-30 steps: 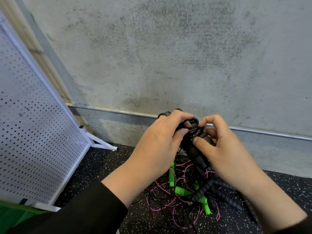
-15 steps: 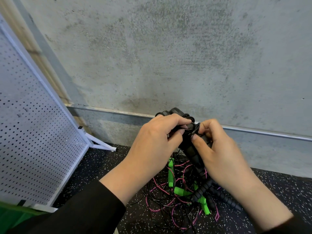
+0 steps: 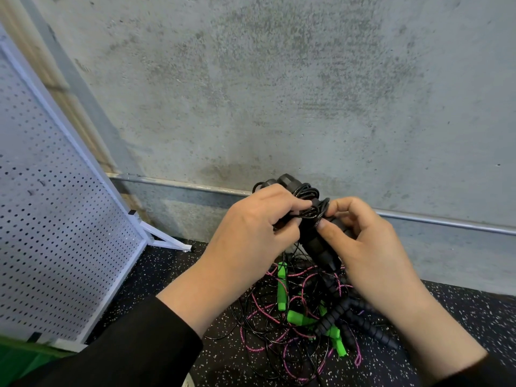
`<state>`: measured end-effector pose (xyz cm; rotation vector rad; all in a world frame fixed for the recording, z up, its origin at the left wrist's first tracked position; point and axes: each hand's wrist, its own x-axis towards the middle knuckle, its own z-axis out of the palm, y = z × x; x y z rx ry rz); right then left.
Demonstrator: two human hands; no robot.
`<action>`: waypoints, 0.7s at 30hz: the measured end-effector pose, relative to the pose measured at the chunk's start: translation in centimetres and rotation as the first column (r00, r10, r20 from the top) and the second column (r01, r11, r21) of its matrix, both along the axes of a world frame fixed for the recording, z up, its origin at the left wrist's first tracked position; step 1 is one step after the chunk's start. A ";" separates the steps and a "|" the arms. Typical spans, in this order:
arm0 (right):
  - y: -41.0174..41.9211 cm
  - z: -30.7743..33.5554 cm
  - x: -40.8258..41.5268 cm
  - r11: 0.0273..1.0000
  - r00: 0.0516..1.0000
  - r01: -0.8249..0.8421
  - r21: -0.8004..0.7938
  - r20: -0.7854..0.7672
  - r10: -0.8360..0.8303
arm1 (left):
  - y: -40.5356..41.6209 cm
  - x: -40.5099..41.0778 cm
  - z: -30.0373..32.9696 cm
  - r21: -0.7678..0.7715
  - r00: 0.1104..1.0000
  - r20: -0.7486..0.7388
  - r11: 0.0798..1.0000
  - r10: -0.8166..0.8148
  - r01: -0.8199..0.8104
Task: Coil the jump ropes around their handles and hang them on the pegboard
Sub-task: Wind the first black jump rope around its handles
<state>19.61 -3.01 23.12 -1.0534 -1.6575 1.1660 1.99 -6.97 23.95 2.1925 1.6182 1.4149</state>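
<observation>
Long black sleeves on both arms, cuffs stopping partway up the forearm. Left hand and right hand are bare, no gloves.

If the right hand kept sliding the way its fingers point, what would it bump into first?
The right hand points leftward at the black jump rope it pinches, so it would likely push that coil into the left hand holding the other side. Depth is hard to judge.
</observation>
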 end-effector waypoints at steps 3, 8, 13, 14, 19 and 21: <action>0.0 0.4 0.0 0.999 0.997 -0.033 -0.027 -0.069 0.031 | -0.1 0.1 -0.1 0.000 0.999 -0.026 1.000 0.018 -0.018; 0.1 0.6 0.0 0.997 0.995 -0.045 -0.056 -0.088 0.040 | -0.2 0.3 -0.1 0.014 0.994 -0.093 0.998 0.059 -0.058; 0.0 0.5 0.1 0.997 0.999 -0.021 -0.079 -0.047 0.017 | -0.2 0.2 -0.1 -0.010 0.987 -0.161 1.000 0.010 -0.012; 0.0 0.5 0.1 0.997 0.999 -0.013 -0.079 -0.035 0.010 | -0.2 0.1 -0.1 -0.023 0.987 -0.162 1.000 -0.008 0.004; 0.0 0.2 0.3 0.996 1.000 -0.001 -0.084 0.012 0.002 | 0.0 0.0 -0.4 -0.054 0.981 -0.182 0.997 -0.064 0.055; 0.0 0.2 0.2 0.995 1.000 -0.001 -0.098 0.006 0.002 | 0.1 0.0 -0.6 -0.064 0.982 -0.176 0.996 -0.071 0.061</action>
